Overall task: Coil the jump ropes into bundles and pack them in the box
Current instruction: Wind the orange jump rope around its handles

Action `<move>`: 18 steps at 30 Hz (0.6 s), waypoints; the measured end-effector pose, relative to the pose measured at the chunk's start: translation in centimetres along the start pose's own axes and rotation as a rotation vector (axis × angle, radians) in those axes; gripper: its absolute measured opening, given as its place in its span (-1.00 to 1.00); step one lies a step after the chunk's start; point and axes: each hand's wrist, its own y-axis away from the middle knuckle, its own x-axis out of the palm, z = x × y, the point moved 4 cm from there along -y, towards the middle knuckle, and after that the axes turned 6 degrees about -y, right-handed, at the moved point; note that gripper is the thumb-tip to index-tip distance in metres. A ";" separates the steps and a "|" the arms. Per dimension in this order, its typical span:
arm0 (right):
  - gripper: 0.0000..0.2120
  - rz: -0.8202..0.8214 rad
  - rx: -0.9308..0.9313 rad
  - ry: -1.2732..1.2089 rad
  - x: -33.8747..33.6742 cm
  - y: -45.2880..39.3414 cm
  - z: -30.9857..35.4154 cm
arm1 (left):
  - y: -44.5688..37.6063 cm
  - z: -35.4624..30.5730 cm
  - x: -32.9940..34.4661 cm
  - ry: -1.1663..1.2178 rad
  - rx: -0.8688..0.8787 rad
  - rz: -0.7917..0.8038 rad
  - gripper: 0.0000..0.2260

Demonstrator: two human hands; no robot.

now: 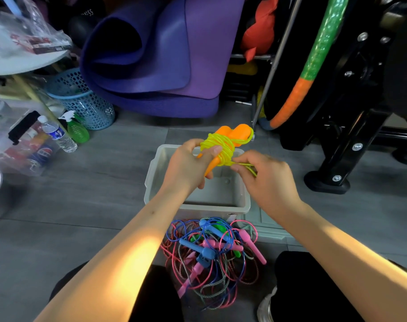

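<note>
My left hand grips a jump rope bundle: two orange handles with yellow-green cord wound round them, held above the box. My right hand pinches the loose end of the yellow cord just right of the bundle. The grey plastic box stands on the floor under both hands, and nothing shows on the visible part of its bottom. A tangled pile of jump ropes with blue, pink and green handles lies on the floor between my knees, in front of the box.
Rolled purple mats lean at the back. A blue perforated basket, a green spray bottle and a water bottle stand at left. A black machine frame and a hoop fill the right.
</note>
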 end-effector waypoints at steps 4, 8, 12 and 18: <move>-0.91 -0.071 -0.118 -0.125 -0.4 -0.1 -0.1 | 0.5 -0.4 0.3 -0.027 0.006 0.093 -0.74; -0.90 -0.072 -0.144 -0.172 -0.7 -0.3 -0.2 | 1.0 -0.8 1.0 -0.084 0.068 0.130 -0.74; -0.81 -0.013 -0.074 -0.206 -0.4 0.1 -0.1 | 1.5 -1.1 1.7 -0.157 0.102 0.116 -0.67; -0.66 -0.051 0.037 -0.325 -0.3 0.0 -0.5 | 1.8 -1.3 2.1 -0.111 0.100 0.131 -0.63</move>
